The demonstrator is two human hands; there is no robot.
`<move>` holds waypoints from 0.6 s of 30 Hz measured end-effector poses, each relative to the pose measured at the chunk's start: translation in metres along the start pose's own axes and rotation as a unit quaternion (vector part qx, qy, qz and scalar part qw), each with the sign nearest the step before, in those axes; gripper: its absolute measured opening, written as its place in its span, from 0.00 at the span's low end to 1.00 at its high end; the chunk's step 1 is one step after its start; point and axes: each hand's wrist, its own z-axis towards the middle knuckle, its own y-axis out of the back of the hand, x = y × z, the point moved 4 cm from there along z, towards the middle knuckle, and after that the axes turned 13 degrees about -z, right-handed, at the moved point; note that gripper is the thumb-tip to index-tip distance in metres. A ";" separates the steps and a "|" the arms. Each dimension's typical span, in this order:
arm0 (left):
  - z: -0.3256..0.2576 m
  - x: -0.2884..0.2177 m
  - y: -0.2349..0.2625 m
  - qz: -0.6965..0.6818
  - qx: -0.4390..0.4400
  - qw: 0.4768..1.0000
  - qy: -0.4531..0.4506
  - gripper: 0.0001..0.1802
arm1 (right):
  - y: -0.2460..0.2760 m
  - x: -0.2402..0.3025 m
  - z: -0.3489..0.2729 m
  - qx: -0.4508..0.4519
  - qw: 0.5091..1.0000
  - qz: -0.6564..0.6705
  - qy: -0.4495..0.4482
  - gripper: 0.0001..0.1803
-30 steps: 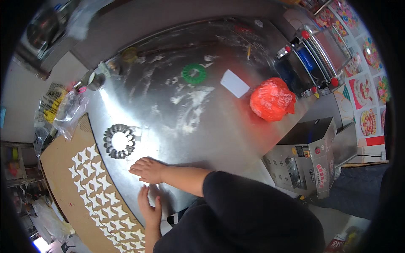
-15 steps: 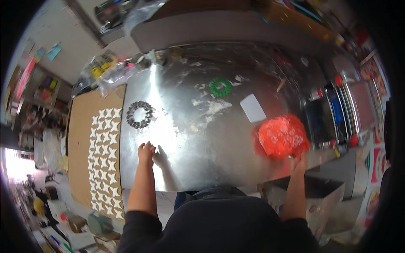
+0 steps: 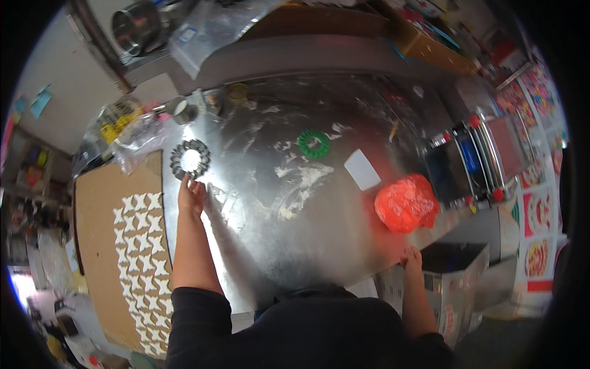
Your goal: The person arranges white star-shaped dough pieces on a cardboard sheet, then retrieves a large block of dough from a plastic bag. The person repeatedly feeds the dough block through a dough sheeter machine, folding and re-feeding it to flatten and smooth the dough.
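My left hand (image 3: pixel 192 195) is closed on the near edge of a fluted grey metal ring (image 3: pixel 201 171), at the left of the steel table. The ring's white middle shows beyond my fingertips. My right hand (image 3: pixel 413 258) is at the table's front edge with its fingers loosely bent and apart, holding nothing. Just beyond it lies a bulging red plastic bag (image 3: pixel 405 204) dusted with white powder; its contents are hidden. A green fluted ring (image 3: pixel 314 144) and a white flat scraper (image 3: pixel 362 170) lie farther in.
At the left, a cardboard sheet (image 3: pixel 98 227) carries rows of white star-shaped dough pieces (image 3: pixel 145 243). Flour (image 3: pixel 301 184) streaks the steel table (image 3: pixel 332 227). A roller machine (image 3: pixel 473 157) stands at the right, above an open box (image 3: pixel 455 277). Plastic bags (image 3: pixel 132 132) and a metal cup (image 3: pixel 182 111) sit at back left.
My left hand has reached forward and taken hold of the metal ring, which has shifted away from me. My right hand has let go of the red bag and drawn back. The view has shifted.
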 end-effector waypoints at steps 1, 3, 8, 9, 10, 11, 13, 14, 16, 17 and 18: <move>0.001 0.001 -0.015 0.040 0.003 0.999 -0.018 0.29 | -0.006 -0.001 -0.009 -0.025 1.000 -0.005 -0.014 0.17; -0.014 0.013 -0.037 0.126 0.059 0.989 -0.044 0.23 | -0.022 0.000 -0.031 0.010 0.998 -0.014 0.063 0.16; -0.116 0.090 -0.022 0.411 0.222 0.883 0.047 0.14 | -0.037 0.001 -0.063 0.072 0.955 -0.256 0.134 0.11; -0.145 0.112 -0.007 0.531 0.227 0.816 0.039 0.16 | -0.037 0.005 -0.067 0.068 0.939 -0.291 0.171 0.13; -0.178 0.135 0.009 0.585 0.232 0.776 0.055 0.18 | -0.042 0.010 -0.070 0.080 0.920 -0.297 0.243 0.16; -0.209 0.153 0.022 0.563 0.235 0.791 0.041 0.17 | -0.045 0.008 -0.072 0.147 0.923 -0.271 0.232 0.16; -0.280 0.189 0.047 0.446 0.174 0.875 0.070 0.18 | -0.060 0.009 -0.067 0.197 0.890 -0.290 0.293 0.17; -0.303 0.202 0.055 0.324 0.191 0.912 0.162 0.21 | -0.065 -0.002 -0.061 0.259 0.908 -0.280 0.172 0.18; -0.346 0.221 0.068 0.295 0.182 0.925 0.155 0.20 | -0.079 -0.016 -0.060 0.355 0.893 -0.272 0.056 0.20; -0.364 0.225 0.076 0.288 0.204 0.927 0.127 0.20 | -0.091 -0.013 -0.062 0.407 0.859 -0.298 0.090 0.20; -0.379 0.225 0.089 0.268 0.184 0.941 0.098 0.20 | -0.102 -0.007 -0.068 0.452 0.823 -0.320 0.122 0.20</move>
